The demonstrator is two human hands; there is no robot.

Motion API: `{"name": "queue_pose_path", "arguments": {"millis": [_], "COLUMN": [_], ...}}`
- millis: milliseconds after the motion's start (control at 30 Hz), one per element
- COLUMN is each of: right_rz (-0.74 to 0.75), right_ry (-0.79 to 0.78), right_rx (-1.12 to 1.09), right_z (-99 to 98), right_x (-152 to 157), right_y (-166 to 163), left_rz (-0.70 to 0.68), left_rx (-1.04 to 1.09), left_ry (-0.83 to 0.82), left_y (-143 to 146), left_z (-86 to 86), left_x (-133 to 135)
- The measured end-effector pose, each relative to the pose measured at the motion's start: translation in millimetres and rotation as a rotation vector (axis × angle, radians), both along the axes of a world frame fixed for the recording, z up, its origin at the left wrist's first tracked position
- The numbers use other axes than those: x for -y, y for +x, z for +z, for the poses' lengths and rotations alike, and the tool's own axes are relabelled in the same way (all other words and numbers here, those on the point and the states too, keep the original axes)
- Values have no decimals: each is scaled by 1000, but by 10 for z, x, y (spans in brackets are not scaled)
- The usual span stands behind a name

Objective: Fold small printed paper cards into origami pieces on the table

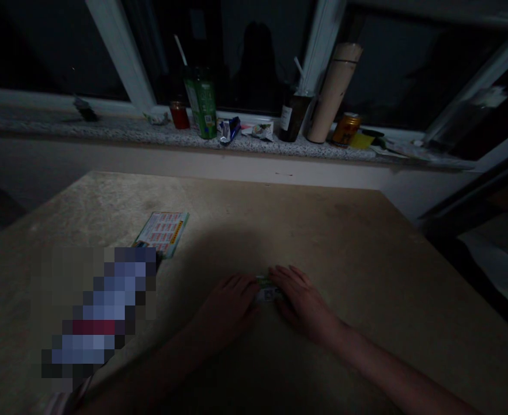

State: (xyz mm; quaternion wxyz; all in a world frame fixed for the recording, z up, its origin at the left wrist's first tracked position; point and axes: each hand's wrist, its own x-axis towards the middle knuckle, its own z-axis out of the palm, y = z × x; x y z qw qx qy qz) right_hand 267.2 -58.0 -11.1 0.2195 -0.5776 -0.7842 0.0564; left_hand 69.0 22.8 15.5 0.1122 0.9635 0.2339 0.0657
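Two hands lie palm down on the bench (366,242), near its front middle, with one small green-and-white packet (268,290) between them. The left hand (230,308) is spread flat, fingers loosely out, its fingertips touching the packet's left end. The right hand (301,300) is likewise flat and unclenched, its fingers laid over the packet's right end. Neither hand is closed round the packet, which lies on the bench top and is hard to make out in the dim light. One printed leaflet (163,230) with red and orange boxes lies flat farther back to the left, well apart from the hands. Along the stone windowsill (107,131) behind the bench stand two bottles with straws: one green bottle (202,104) and one dark brown bottle (292,118). Also there are one small red jar (179,115), one tall beige tumbler (334,92) and one orange can (345,129). One blue wrapper (229,129) lies between the bottles.
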Motion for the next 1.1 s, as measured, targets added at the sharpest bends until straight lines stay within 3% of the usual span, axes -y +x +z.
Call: {"name": "queue_pose_path", "arguments": {"millis": [200,433,800,1100], "right_rz": [27,38,81,162], "right_ry": [25,216,370,439], "right_rx": [18,76,83,-23], "right_z": [-27,6,-34,52], "right_x": [-6,-8,26,22], "right_y": [-8,-44,-32,3], "left_rz": [32,54,-227,-276], "left_rx": [70,171,219,199], "left_ry": [-32,-44,56,76], "left_y": [-64,-94,-156,-141], "left_z": [-103,-44,11,31], "left_x": [-37,-29,39,44]}}
